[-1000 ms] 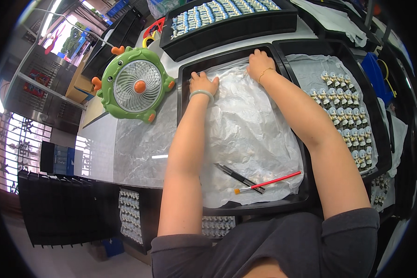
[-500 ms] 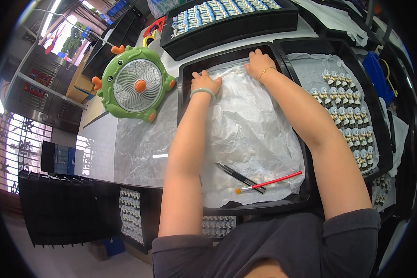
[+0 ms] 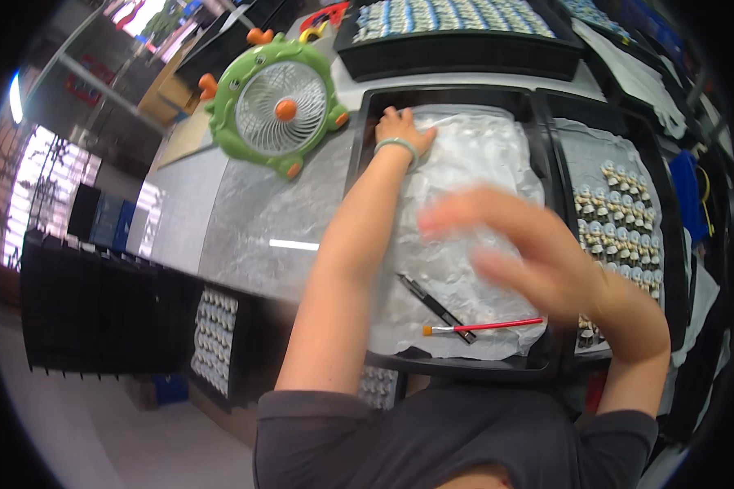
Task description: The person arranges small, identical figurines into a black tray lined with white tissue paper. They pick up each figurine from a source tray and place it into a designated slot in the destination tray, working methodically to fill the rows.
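My left hand (image 3: pixel 401 134) lies with its fingers spread on the far left corner of a crumpled white sheet (image 3: pixel 465 155), which lines or covers a black tray (image 3: pixel 457 96). Whatever makes the sheet lumpy is hidden. Above the sheet's middle right hovers my right hand (image 3: pixel 538 253), blurred by motion, its thumb apart from its fingers and nothing visible in it. On the near part of the sheet a red-handled brush (image 3: pixel 497 325) crosses a black pen-like tool (image 3: pixel 434 306).
A green cartoon-shaped fan (image 3: pixel 281 110) stands left of the tray. On the right, another black tray (image 3: pixel 575 104) holds rows of small figurines (image 3: pixel 620 236). Behind, a deeper black tray (image 3: pixel 465 61) carries blue-and-white pieces. Scissors (image 3: pixel 326 16) lie at the far left.
My right hand has lifted from the sheet's far edge and swung back toward me. The left hand stays at the far left corner. The view has shifted, and the sheet looks flatter.
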Tool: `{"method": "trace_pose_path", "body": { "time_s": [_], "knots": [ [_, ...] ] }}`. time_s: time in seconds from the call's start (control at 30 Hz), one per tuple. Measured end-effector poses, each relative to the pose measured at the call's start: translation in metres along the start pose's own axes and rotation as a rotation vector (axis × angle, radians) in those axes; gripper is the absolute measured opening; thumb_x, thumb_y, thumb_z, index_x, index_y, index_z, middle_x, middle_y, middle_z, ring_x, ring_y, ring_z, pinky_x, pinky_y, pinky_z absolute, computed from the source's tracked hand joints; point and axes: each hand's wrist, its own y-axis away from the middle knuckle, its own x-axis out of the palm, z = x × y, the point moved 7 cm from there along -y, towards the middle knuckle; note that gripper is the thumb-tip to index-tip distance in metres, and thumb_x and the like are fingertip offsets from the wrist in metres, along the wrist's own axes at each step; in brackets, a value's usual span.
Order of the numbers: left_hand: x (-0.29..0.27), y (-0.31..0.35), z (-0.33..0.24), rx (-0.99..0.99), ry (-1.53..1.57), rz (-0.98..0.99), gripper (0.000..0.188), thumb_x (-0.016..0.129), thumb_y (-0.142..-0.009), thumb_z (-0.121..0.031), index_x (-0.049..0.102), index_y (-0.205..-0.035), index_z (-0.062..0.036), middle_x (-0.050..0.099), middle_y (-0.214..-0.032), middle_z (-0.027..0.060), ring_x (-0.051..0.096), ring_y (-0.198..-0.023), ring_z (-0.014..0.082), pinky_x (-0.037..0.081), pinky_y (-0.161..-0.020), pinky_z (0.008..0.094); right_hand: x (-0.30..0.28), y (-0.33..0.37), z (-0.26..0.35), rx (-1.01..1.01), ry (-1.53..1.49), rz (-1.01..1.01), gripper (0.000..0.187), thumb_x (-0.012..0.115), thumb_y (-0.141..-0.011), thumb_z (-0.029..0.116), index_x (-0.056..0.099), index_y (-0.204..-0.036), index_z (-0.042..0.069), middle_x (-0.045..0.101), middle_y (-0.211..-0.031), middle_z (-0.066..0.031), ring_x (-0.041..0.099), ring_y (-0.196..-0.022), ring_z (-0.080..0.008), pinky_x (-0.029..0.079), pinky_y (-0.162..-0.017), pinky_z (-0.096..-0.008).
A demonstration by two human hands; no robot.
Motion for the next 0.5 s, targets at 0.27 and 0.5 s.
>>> {"method": "trace_pose_path", "body": {
  "time_s": [0.27,0.5],
  "knots": [
    [0.005,-0.004,-0.005,0.021,-0.018,-0.055,0.073,0.048,-0.074,-0.06,0.042,-0.122,-0.0045,0.037,-0.125,0.0218,0.044,-0.111,0.0342,0.037,-0.091,0.0405,0.036,0.045,0.113,-0.284,-0.539,-0.103,0.037,0.045,-0.087,0.025,0.054,-0.107,-0.005,0.056,-0.108,-0.0194,0.053,-0.101,-0.0326,0.04,-0.089,-0.0406],
    [0.008,-0.005,-0.004,0.014,-0.044,-0.046,0.073,0.048,-0.074,-0.058,0.04,-0.123,-0.004,0.036,-0.125,0.0229,0.042,-0.113,0.0352,0.034,-0.094,0.0407,0.021,0.069,0.124,-0.368,-0.507,-0.226,0.038,0.045,-0.087,0.025,0.054,-0.107,-0.005,0.055,-0.108,-0.0204,0.053,-0.101,-0.0333,0.04,-0.089,-0.0413]
  ]
}}
